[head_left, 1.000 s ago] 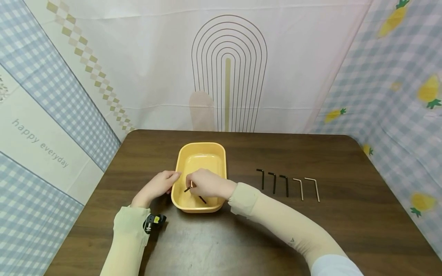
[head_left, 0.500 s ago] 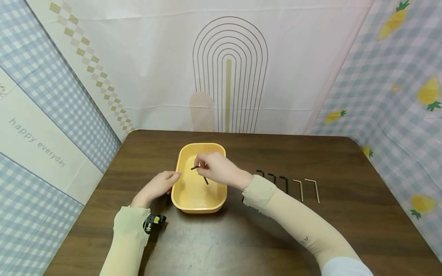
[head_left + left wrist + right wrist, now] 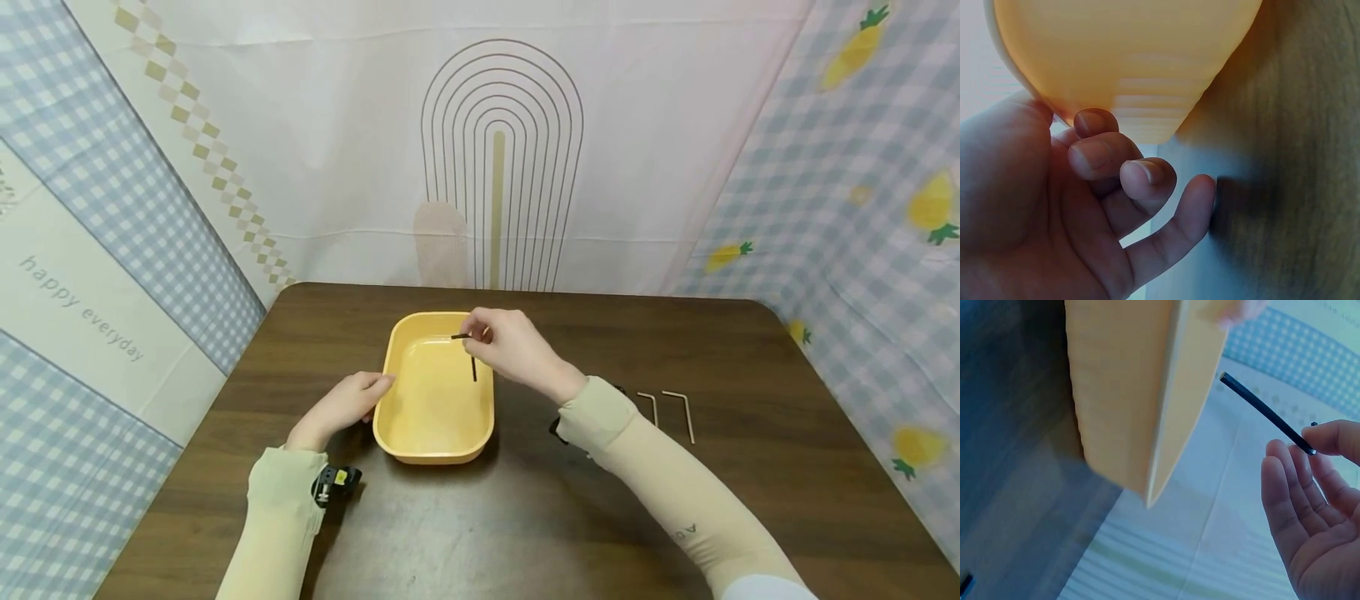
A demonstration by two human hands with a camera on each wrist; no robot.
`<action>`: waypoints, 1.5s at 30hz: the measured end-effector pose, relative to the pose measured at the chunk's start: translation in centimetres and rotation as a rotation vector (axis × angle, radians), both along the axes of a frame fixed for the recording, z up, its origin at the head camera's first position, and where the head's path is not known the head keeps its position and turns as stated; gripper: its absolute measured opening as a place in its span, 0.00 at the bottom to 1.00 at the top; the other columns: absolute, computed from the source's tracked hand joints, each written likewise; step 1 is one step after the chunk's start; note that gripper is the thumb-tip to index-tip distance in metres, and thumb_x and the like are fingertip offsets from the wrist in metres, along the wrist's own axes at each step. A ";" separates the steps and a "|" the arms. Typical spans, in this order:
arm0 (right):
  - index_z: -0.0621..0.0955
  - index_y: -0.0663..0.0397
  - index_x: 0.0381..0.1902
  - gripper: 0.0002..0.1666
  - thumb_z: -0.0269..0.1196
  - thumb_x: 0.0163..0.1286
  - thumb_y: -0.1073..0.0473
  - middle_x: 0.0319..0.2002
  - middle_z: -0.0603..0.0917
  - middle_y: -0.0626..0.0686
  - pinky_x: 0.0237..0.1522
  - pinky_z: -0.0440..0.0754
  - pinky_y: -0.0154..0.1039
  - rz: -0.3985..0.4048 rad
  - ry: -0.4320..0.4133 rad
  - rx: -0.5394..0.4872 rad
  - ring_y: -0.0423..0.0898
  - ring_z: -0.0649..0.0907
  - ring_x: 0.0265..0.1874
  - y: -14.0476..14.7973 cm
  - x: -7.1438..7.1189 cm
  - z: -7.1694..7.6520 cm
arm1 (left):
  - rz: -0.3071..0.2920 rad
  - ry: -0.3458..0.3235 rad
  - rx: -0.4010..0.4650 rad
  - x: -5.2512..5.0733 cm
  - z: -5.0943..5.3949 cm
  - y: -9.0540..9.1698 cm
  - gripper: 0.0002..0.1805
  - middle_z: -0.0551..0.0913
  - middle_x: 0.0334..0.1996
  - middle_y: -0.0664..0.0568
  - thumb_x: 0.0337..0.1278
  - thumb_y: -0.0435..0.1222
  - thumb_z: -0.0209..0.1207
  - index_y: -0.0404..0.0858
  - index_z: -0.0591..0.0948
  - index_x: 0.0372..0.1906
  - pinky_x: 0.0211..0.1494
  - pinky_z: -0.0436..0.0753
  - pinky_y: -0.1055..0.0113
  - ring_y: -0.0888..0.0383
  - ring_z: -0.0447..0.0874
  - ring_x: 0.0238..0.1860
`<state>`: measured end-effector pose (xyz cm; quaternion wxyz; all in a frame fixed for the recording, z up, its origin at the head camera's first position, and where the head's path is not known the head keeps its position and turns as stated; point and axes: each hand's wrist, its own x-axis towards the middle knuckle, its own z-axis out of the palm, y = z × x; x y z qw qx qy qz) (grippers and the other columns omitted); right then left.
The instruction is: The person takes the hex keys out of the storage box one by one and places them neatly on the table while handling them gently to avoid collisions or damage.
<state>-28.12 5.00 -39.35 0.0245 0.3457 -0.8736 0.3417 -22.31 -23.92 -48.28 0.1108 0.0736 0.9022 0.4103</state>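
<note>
Between thumb and fingers, my right hand (image 3: 517, 348) pinches a black L-shaped hex key (image 3: 474, 369) above the right side of a yellow plastic tray (image 3: 433, 457). In the right wrist view the arm of the hex key (image 3: 1263, 408) sticks out from the fingertips of the right hand (image 3: 1319, 512). My left hand (image 3: 341, 408) grips the tray's left rim, its thumb at the rim. Curled fingers show against the outer wall of the tray (image 3: 1147, 56) in the left wrist view. No other key is visible inside the tray.
Right of the tray, two brass-coloured hex keys (image 3: 687, 417) lie on the dark wooden table (image 3: 780, 467). My right sleeve (image 3: 660, 475) hides most of what lies beside them; a small black key end (image 3: 619, 389) peeks out. Patterned cloth (image 3: 352, 150) hangs behind the table.
My right hand has lifted the black hex key from inside the tray and moved it up and to the right. The left hand stays on the rim.
</note>
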 end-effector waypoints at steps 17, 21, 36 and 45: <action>0.84 0.52 0.45 0.07 0.65 0.71 0.58 0.36 0.84 0.50 0.41 0.78 0.45 -0.185 -0.085 -0.069 0.48 0.80 0.36 5.5 -2.3 -0.5 | -0.002 0.001 0.000 -0.1 0.1 -0.2 0.24 0.69 0.15 0.52 0.80 0.49 0.44 0.38 0.74 0.28 0.31 0.71 0.62 0.55 0.68 0.18; 0.84 0.53 0.44 0.08 0.65 0.71 0.57 0.36 0.84 0.50 0.40 0.79 0.44 -0.201 -0.097 -0.031 0.47 0.81 0.35 6.2 -2.5 -1.5 | -0.008 0.001 -0.007 -0.1 0.1 -0.1 0.25 0.69 0.15 0.52 0.80 0.49 0.44 0.38 0.74 0.27 0.31 0.71 0.62 0.55 0.68 0.18; 0.84 0.54 0.41 0.06 0.66 0.68 0.59 0.31 0.84 0.49 0.30 0.75 0.39 -0.225 -0.190 0.085 0.44 0.77 0.25 7.9 -3.1 -5.9 | -0.014 -0.012 -0.006 -0.2 0.1 -0.1 0.25 0.69 0.15 0.52 0.80 0.50 0.43 0.38 0.73 0.27 0.31 0.71 0.61 0.55 0.68 0.18; 0.84 0.56 0.41 0.07 0.66 0.67 0.60 0.31 0.84 0.50 0.31 0.75 0.40 -0.240 -0.186 0.121 0.44 0.77 0.26 8.4 -3.0 -6.9 | -0.015 -0.018 -0.001 0.0 0.1 0.0 0.25 0.69 0.15 0.52 0.81 0.49 0.43 0.38 0.74 0.27 0.31 0.72 0.61 0.55 0.69 0.18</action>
